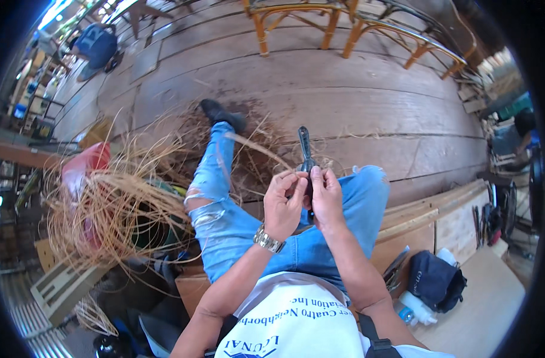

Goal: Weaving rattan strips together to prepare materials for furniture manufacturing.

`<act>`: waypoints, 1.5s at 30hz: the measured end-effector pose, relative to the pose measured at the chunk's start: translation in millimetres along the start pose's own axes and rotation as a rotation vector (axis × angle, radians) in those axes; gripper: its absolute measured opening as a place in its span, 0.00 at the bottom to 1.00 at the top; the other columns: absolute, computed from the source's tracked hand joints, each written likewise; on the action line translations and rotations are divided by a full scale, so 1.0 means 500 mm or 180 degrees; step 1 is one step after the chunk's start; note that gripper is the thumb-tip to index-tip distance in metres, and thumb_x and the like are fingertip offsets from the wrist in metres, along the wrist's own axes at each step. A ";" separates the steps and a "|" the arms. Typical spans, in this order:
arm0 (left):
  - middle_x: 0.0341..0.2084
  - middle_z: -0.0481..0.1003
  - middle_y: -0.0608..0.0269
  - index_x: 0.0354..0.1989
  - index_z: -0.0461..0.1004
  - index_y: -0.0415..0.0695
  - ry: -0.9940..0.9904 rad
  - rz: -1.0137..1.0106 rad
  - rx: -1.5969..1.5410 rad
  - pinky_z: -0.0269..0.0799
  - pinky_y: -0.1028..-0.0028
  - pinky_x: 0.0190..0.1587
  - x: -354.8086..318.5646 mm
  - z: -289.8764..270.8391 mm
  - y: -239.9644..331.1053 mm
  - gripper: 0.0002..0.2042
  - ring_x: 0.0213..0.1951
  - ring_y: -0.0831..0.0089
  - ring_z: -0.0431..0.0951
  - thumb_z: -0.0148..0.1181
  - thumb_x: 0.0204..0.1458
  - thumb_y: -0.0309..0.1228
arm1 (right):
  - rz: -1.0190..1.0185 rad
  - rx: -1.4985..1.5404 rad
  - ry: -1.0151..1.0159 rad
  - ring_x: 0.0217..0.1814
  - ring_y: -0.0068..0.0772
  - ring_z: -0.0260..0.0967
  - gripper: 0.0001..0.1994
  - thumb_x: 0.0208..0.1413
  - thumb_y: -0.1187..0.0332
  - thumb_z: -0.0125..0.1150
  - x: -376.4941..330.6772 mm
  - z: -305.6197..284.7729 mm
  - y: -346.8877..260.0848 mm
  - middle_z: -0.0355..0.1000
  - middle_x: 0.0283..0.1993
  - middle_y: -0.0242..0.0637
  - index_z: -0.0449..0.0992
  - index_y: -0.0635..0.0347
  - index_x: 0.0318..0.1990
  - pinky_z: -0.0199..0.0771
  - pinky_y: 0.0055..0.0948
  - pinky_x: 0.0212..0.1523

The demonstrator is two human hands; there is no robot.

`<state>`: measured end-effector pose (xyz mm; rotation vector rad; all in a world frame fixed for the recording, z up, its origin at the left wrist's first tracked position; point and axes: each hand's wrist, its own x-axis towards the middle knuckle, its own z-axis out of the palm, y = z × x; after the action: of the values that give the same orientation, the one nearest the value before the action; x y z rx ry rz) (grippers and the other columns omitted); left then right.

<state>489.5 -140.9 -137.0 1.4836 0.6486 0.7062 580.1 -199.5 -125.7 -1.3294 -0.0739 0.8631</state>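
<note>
Over my lap, my left hand (285,201) and my right hand (327,197) work close together, thumbs and fingers pinched. A pale rattan strip (260,149) runs from my left fingers out toward the far left, past my lower leg. Just beyond the fingers stands a dark tool with a long handle (305,145); its lower part is partly hidden behind my hands, so its kind is unclear. My right fingertips close at the near end of the strip, but what they pinch is too small to make out. A metal watch sits on my left wrist.
At left lies a tangled heap of rattan strips (120,209) with a red plastic bag (84,164). Brown shavings (257,122) litter the floor by my foot. Cane-framed furniture (296,9) stands far off. A dark blue cap (435,280) lies at right. Another person (96,46) crouches far left.
</note>
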 end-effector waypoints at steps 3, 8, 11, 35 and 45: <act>0.37 0.76 0.64 0.45 0.76 0.38 0.0692 0.0430 0.0733 0.75 0.76 0.41 0.004 -0.054 0.006 0.06 0.37 0.76 0.77 0.59 0.62 0.25 | 0.0206 0.0150 -0.0201 0.13 0.16 0.59 0.14 0.71 0.58 0.52 -0.013 0.035 0.028 0.64 0.19 0.26 0.65 0.54 0.32 0.56 0.20 0.11; 0.23 0.74 0.68 0.44 0.73 0.40 0.0948 -0.0991 -0.0694 0.70 0.80 0.25 0.029 -0.216 0.085 0.10 0.21 0.81 0.71 0.49 0.70 0.34 | 0.0462 -0.1131 -0.1165 0.13 0.18 0.62 0.14 0.69 0.59 0.55 -0.007 -0.012 -0.040 0.69 0.20 0.28 0.71 0.57 0.33 0.59 0.21 0.14; 0.21 0.73 0.70 0.39 0.75 0.40 0.0150 -0.1225 -0.0142 0.68 0.80 0.26 0.028 -0.263 0.134 0.12 0.22 0.82 0.72 0.50 0.69 0.35 | -0.0211 -0.2683 -0.1291 0.19 0.21 0.69 0.13 0.65 0.61 0.60 -0.006 -0.016 -0.053 0.73 0.20 0.34 0.75 0.60 0.32 0.67 0.28 0.21; 0.27 0.78 0.67 0.43 0.74 0.38 -0.0953 -0.1755 -0.0078 0.63 0.82 0.26 -0.054 -0.235 0.128 0.12 0.23 0.84 0.66 0.49 0.68 0.35 | -0.0044 -0.5827 0.0585 0.18 0.32 0.73 0.15 0.59 0.62 0.56 0.281 -0.532 -0.640 0.73 0.21 0.42 0.74 0.65 0.27 0.70 0.33 0.15; 0.23 0.79 0.66 0.42 0.76 0.38 -0.1166 -0.1641 -0.0157 0.71 0.81 0.24 0.018 -0.098 0.089 0.11 0.20 0.85 0.73 0.55 0.66 0.35 | 0.0286 -0.1374 -0.0779 0.18 0.17 0.66 0.08 0.71 0.60 0.50 -0.062 -0.263 -0.133 0.74 0.27 0.35 0.66 0.52 0.42 0.63 0.17 0.17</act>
<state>457.0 -104.0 -91.9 1.2793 0.6830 0.0498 659.2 -323.4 -92.7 -1.6293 -0.4135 1.1261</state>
